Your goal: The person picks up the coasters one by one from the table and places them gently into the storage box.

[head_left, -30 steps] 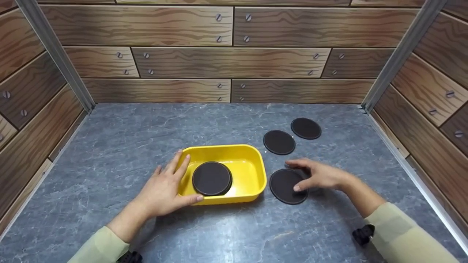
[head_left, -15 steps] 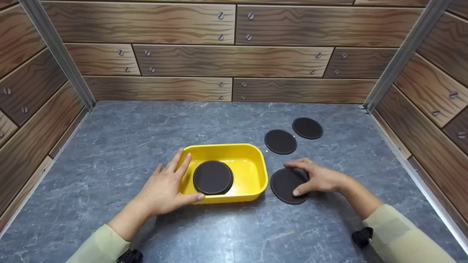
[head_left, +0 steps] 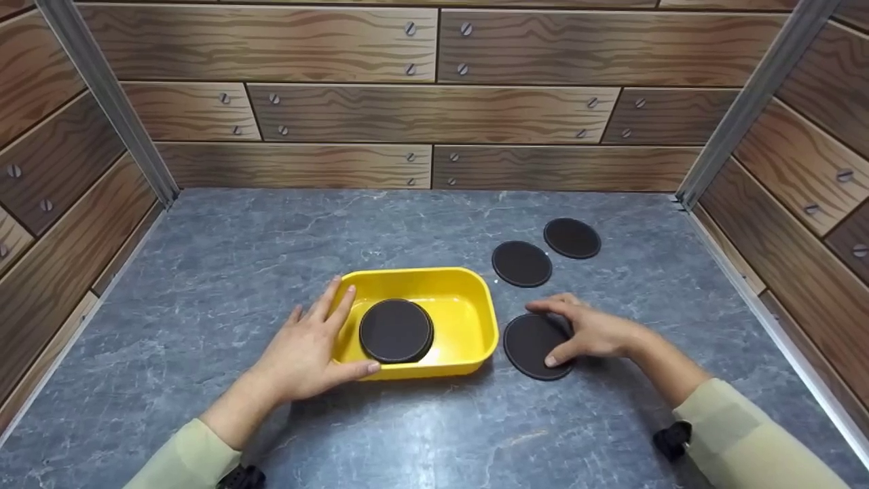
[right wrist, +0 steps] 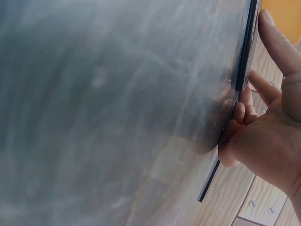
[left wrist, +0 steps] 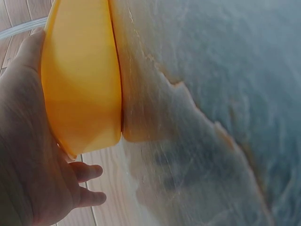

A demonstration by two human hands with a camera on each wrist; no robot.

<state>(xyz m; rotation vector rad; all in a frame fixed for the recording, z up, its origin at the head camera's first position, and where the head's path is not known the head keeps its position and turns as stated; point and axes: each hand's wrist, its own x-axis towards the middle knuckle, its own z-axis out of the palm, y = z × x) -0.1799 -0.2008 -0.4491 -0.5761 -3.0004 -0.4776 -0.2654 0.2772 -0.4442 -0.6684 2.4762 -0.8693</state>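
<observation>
In the head view, my left hand (head_left: 305,350) rests on the left end of a yellow plastic container (head_left: 461,326). Its thumb lies on the front rim, and two spread fingers reach over the left side. Inside, toward the left, lies a small stack of round black stitched coasters (head_left: 396,331). My right hand (head_left: 601,329) touches another black coaster (head_left: 533,343) lying flat on the table, with the thumb on its near right part and the index finger by its far edge. In the right wrist view, the thumb and fingers are spread apart at the coaster's dark edge (right wrist: 248,42).
Two more black coasters lie behind the right hand, one nearer (head_left: 521,263) and one farther back (head_left: 572,238). Everything stands on a grey marbled tabletop (head_left: 285,231). Walls with a wood-plank print (head_left: 434,115) enclose the back and both sides.
The right thumb has come slightly nearer the front on the coaster. The head view has shifted a little. The left hand, container and coasters stay in place.
</observation>
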